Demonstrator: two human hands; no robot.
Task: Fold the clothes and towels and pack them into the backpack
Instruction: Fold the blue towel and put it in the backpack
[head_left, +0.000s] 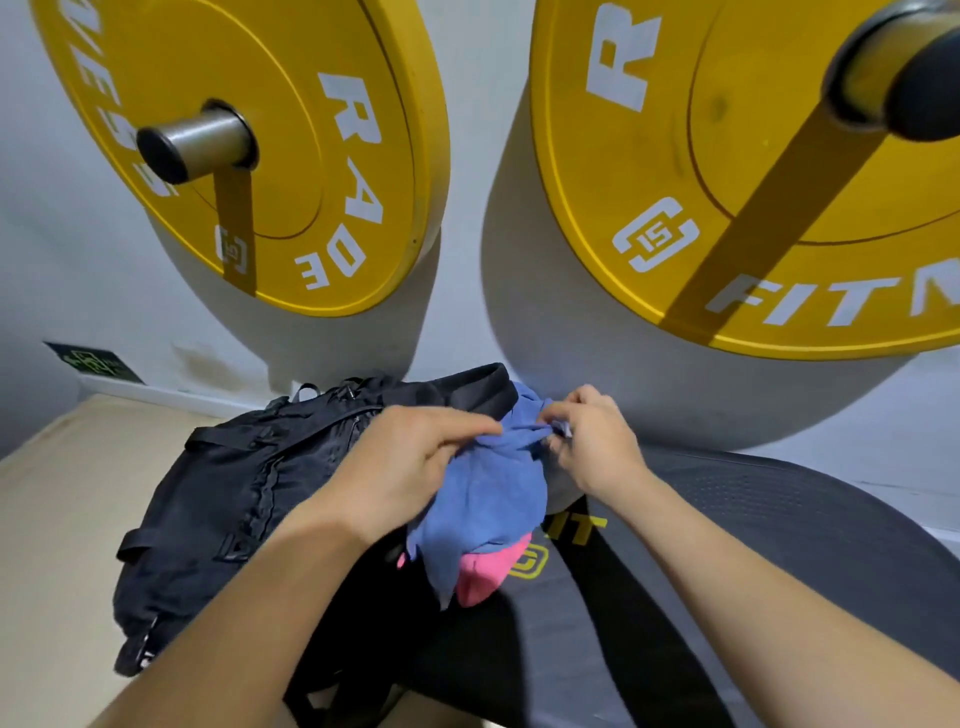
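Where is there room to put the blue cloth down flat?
Bare room: the tan surface left of the backpack, and the dark bench right of the pink cloth. It is crowded in the middle, where the left hand and right hand hold the blue cloth by the backpack.

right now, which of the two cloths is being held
The blue cloth: left hand and right hand both pinch its upper part. The pink cloth only peeks out beneath it.
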